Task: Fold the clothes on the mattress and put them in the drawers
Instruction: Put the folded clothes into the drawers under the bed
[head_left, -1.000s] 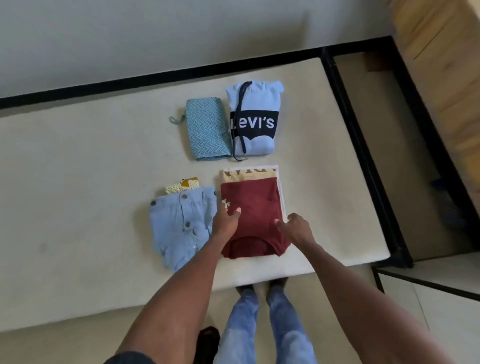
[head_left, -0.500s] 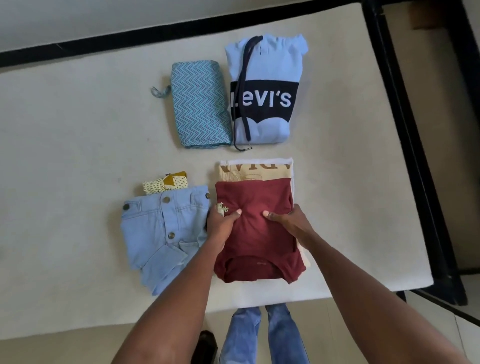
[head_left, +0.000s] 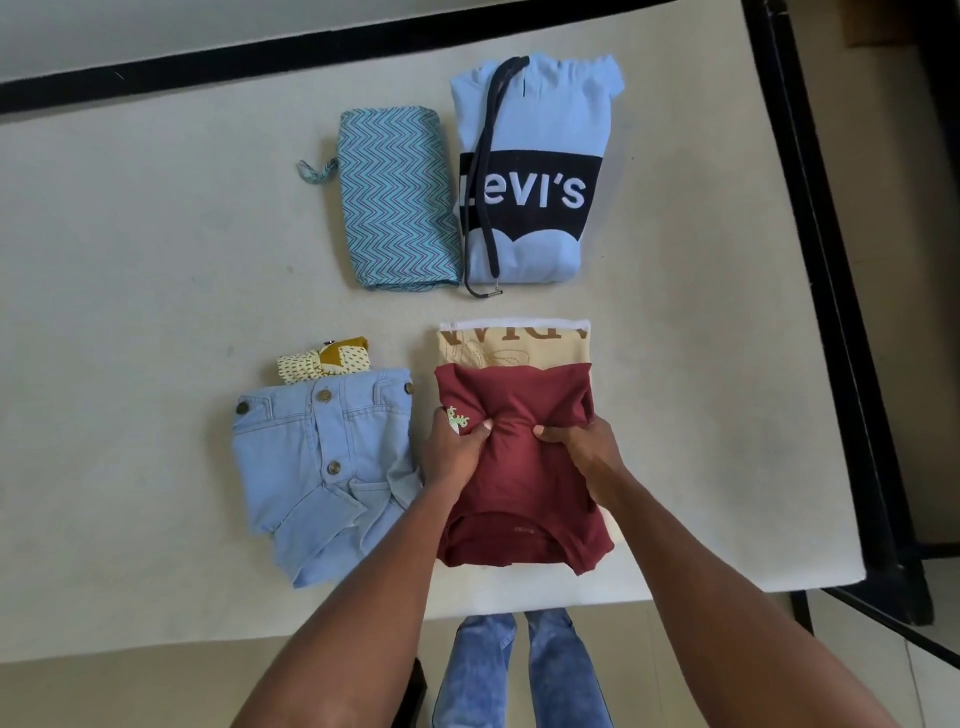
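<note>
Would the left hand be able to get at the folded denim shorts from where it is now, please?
Probably yes. The denim shorts lie uncovered right beside the left hand, with nothing between them. But that hand, like the right hand, grips the maroon T-shirt, so it would have to let go first.

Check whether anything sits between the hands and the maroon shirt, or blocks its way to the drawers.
Nothing separates them: the left hand and right hand both grip the maroon shirt, bunching its middle. It lies on a cream printed garment. No drawers are in view, so that path cannot be judged.
</note>
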